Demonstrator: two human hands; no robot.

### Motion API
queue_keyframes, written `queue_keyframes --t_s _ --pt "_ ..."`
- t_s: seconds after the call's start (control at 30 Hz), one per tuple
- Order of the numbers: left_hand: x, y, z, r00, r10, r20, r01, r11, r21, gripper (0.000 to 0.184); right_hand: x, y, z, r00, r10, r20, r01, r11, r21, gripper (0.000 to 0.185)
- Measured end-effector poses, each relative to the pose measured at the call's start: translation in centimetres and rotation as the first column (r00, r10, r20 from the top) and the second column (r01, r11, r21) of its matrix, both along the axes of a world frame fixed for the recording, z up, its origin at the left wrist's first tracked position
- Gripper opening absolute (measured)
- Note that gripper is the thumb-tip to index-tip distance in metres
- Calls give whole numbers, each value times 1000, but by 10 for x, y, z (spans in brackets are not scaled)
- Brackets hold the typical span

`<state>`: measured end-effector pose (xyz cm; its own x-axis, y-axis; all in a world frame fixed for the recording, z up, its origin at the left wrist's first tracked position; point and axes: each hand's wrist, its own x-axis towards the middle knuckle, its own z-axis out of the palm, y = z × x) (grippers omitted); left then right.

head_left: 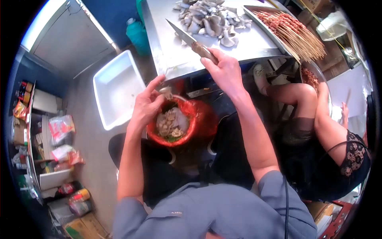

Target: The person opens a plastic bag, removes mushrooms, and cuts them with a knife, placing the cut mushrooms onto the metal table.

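My right hand [227, 72] is wrapped round the wooden handle of a knife [187, 38], its blade angled up and left over the metal table [163, 49]. My left hand [146, 104] is over the left rim of a red bag-lined bucket [175, 142], index finger stretched out and thumb apart from it. Just past the thumb is a small, blurred pale piece [166, 93]; whether it touches the thumb I cannot tell. Pale scraps [172, 124] lie inside the bucket. A heap of grey oyster mushrooms [211, 20] sits on the table beyond the knife.
A tray [274, 38] of meat skewers [296, 38] stands at the table's right. On the floor at left is a white plastic tub [119, 91]. Beside me at right sits another person [332, 131], near a bowl of meat [309, 77]. Packaged goods [61, 129] fill the far left.
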<state>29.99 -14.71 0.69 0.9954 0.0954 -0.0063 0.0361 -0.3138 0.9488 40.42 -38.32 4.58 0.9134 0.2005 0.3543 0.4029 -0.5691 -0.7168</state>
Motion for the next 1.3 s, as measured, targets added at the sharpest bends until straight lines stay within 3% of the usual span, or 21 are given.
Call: queue_keyframes --t_s 0.03,0.1,0.13,0.23,0.43,0.53,0.63,0.77,0.83,0.97,1.07,1.1,1.17,1.23,1.3 --pt "-7 5 -3 1000 16 -8 -16 1000 0 39 2 4 -3 999 27 18 -27 999 18 34" --pt "-15 16 -4 982 94 164 -125 975 186 41 2 11 -8 998 41 41 -41 999 -4 34" --pt "-22 17 2 979 122 162 -123 992 0 38 2 14 -9 997 43 71 -41 999 -30 35" --pt "-29 29 -8 963 174 208 -197 975 100 32 4 26 -15 997 65 48 -65 998 -9 41" --pt "-87 65 1 829 419 370 -433 900 -48 19 9 35 -24 988 118 97 -106 988 -112 37" --pt "-132 100 -20 720 629 295 -614 775 -153 15 8 33 -22 994 110 1 -109 985 -132 40" --pt "-191 133 -104 642 754 139 -760 650 -15 15 19 29 -41 990 131 59 -126 989 -76 44" --pt "-279 112 -229 690 723 -3 -596 571 565 20 17 26 -44 988 143 58 -142 989 -31 43" --pt "-310 92 -255 735 671 -98 -543 669 508 18 14 28 -41 985 151 84 -148 988 -39 38" --pt "-334 90 -269 759 644 -97 -468 643 607 14 10 30 -39 995 97 40 -95 994 -49 38" --pt "-328 109 -254 658 730 184 -632 402 663 17 9 31 -45 996 90 -5 -90 996 26 39" --pt "-324 114 -243 655 734 179 -631 401 664 17 9 33 -47 995 77 55 -80 996 39 39" --pt "-320 121 -230 500 796 341 -699 138 701 20 10 33 -49 992 64 111 -70 996 51 39" --pt "-335 125 -253 481 839 252 -682 178 709 23 10 34 -48 990 51 131 -55 998 28 39" --pt "-368 126 -304 759 646 -80 -445 604 661 23 12 34 -49 989 63 136 -68 997 31 39"
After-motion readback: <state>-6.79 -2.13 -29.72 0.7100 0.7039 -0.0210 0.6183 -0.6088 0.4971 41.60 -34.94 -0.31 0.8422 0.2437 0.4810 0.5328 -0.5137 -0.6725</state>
